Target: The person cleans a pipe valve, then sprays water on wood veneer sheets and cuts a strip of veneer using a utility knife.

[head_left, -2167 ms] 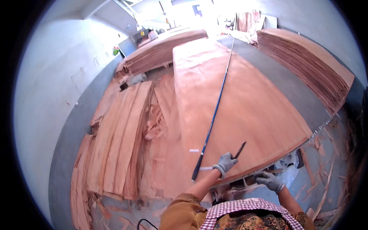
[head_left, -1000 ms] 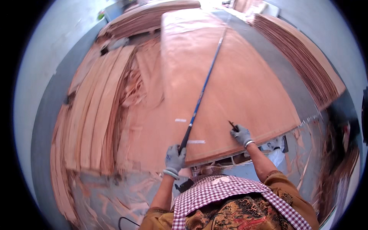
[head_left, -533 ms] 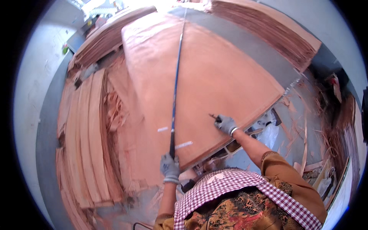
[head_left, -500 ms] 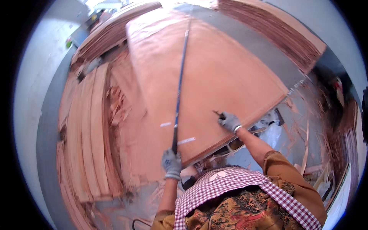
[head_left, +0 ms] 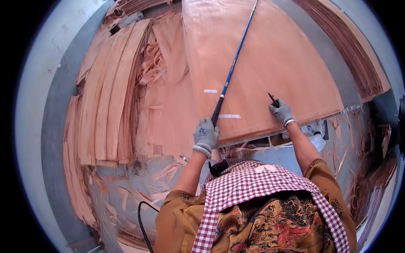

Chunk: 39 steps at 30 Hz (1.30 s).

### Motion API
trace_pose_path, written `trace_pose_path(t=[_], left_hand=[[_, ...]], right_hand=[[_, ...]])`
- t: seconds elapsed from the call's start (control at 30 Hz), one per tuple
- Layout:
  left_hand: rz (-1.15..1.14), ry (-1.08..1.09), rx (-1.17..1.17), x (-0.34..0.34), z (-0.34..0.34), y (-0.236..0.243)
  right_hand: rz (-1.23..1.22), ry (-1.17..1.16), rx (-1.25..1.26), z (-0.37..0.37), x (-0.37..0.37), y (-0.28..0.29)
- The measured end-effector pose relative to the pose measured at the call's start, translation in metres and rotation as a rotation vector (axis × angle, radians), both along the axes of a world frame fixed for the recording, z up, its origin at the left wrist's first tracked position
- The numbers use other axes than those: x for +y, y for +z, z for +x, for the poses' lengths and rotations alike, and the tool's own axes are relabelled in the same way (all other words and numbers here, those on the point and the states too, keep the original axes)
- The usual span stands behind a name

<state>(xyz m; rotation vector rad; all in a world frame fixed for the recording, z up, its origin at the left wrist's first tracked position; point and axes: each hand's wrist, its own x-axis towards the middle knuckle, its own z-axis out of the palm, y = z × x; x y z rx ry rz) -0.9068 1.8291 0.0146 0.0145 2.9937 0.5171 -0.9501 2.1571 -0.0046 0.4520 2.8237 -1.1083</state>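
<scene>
Presumably for control, gripping blue rod by dark handle in left hand, mid-frame | aiming it over wood sheet toward top edge | pinching small dark tool in right hand, right of centre, tip probably left free

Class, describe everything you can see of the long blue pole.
The pole is thin and straight, its blue shaft paler toward the top edge of the picture, where it leaves view. The near end is a thicker black grip, held in the gloved left hand. It slants across the reddish-brown wood sheet; whether it touches there is unclear.
</scene>
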Motion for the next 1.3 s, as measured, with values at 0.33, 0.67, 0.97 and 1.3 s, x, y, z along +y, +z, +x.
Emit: trace_pose_path(t=[0.33, 0.67, 0.97, 1.3], left_hand=[[0.095, -0.058, -0.136, -0.011, -0.02, 0.024], [1.497, 0.123, -0.714, 0.014, -0.019, 0.038], [1.287, 0.169, -0.574, 0.093, 0.002, 0.036], [1.189, 0.341, -0.342, 0.201, 0.059, 0.056]], right_hand=[[0.041, 0.023, -0.008, -0.001, -0.001, -0.01], [0.027, 0.056, 0.045, 0.004, -0.011, -0.004], [-1.079, 0.081, 0.043, 0.059, 0.062, 0.006], [-0.283, -0.238, 0.092, 0.084, 0.366, 0.019]])
